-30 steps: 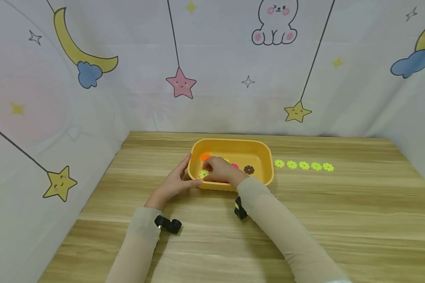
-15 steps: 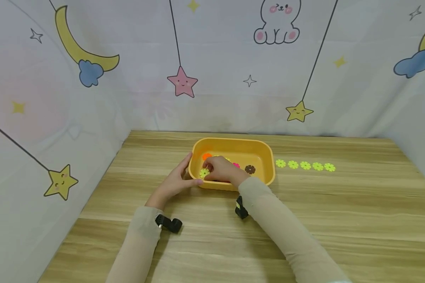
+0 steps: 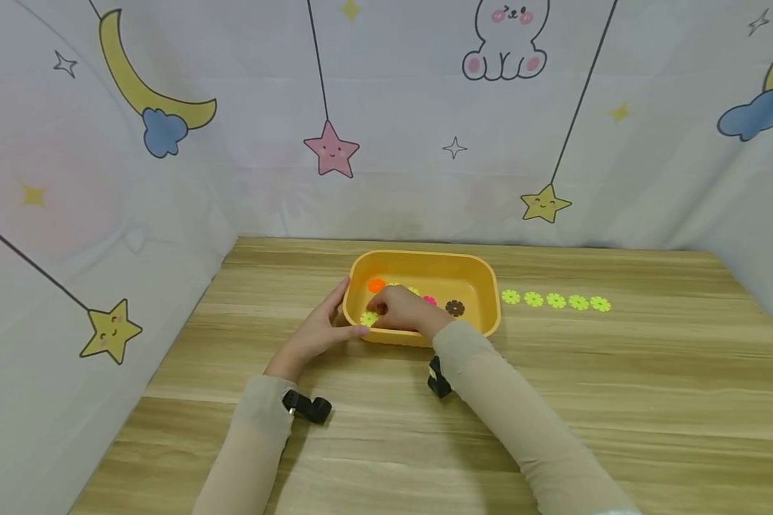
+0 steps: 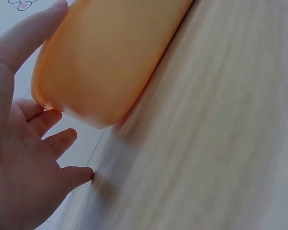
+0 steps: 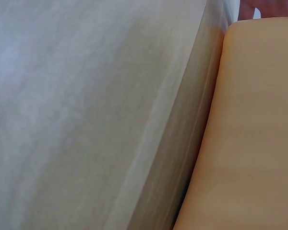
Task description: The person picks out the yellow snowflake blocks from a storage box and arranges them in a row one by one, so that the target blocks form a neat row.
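Note:
An orange-yellow plastic bin (image 3: 425, 339) sits on the table with several flower-shaped plastic discs inside. My left hand (image 3: 315, 336) holds its near left corner, thumb along the front rim and fingers by the end wall. In the left wrist view, the left hand (image 4: 29, 153) has its lower fingers spread apart below the bin (image 4: 110, 57). Reaching into the bin, my right hand (image 3: 402, 307) has curled fingers and pinches a yellow-green disc (image 3: 368, 319) at the left end. The right wrist view shows only the bin's outer wall (image 5: 259, 124) and part of my left hand (image 5: 276, 7).
Several yellow-green discs (image 3: 556, 300) lie in a row right of the bin. Inside it show an orange disc (image 3: 376, 285), a pink one (image 3: 430, 301) and a brown one (image 3: 454, 308). A patterned curtain (image 3: 399, 193) hangs behind the wooden table (image 3: 373, 443).
The yellow-green disc at my right fingertips has shifted slightly left and toward me. My left hand keeps its place on the bin. The row of discs is unchanged.

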### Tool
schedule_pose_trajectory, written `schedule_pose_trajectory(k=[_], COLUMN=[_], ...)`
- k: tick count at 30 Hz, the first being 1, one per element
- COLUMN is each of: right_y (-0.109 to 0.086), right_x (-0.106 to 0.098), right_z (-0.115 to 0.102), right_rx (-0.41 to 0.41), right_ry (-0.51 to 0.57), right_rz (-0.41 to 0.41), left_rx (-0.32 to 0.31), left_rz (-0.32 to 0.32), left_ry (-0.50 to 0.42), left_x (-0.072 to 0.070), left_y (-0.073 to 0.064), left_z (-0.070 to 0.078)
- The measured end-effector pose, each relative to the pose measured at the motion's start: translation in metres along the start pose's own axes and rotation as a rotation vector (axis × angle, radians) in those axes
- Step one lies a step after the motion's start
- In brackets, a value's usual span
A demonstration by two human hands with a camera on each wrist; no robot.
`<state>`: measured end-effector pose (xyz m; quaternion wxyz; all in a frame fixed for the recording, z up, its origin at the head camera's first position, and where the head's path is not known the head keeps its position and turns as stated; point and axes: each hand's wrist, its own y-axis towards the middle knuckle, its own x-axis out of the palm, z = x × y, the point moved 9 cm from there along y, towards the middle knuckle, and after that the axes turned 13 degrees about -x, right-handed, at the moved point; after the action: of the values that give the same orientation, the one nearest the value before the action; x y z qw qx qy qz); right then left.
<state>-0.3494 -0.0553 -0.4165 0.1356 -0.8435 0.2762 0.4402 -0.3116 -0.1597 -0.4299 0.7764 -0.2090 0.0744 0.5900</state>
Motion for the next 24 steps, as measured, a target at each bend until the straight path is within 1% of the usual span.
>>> schedule_pose_trajectory(k=[8, 9, 12, 15, 16, 20, 24], right_y=[0.0004, 0.0005, 0.0006, 0.0008, 0.0010, 0.0020, 0.0017], right_x=[0.0006, 0.0010, 0.0027, 0.0039, 0.0039, 0.0041, 0.0044], right_z=[-0.0008, -0.0007, -0.0013, -0.0018, -0.0021, -0.0018, -0.0010], right_rx=[0.002, 0.002, 0.001, -0.003, -0.009, -0.021, -0.008], right_ry=[-0.005, -0.003, 0.001, 0.002, 0.000, -0.012, -0.015], right_rz=[-0.006, -0.007, -0.014, -0.027, -0.030, -0.033, -0.024], left_rx=[0.021, 0.015, 0.025, 0.015, 0.017, 0.009, 0.008], left_rz=[-0.004, -0.006, -0.007, -0.005, -0.002, -0.005, -0.008], left_ry=[0.013, 0.011, 0.018, 0.014, 0.013, 0.000, 0.004], left_x=[0.0000, 0.0004, 0.0008, 0.0013, 0.0010, 0.0014, 0.0016], left_y=[-0.0004, -0.0030, -0.0034, -0.0029, 0.0000, 0.0002, -0.0006], left_z=[0.0026, 0.0061, 0.0071, 0.0057, 0.0018, 0.0010, 0.0024])
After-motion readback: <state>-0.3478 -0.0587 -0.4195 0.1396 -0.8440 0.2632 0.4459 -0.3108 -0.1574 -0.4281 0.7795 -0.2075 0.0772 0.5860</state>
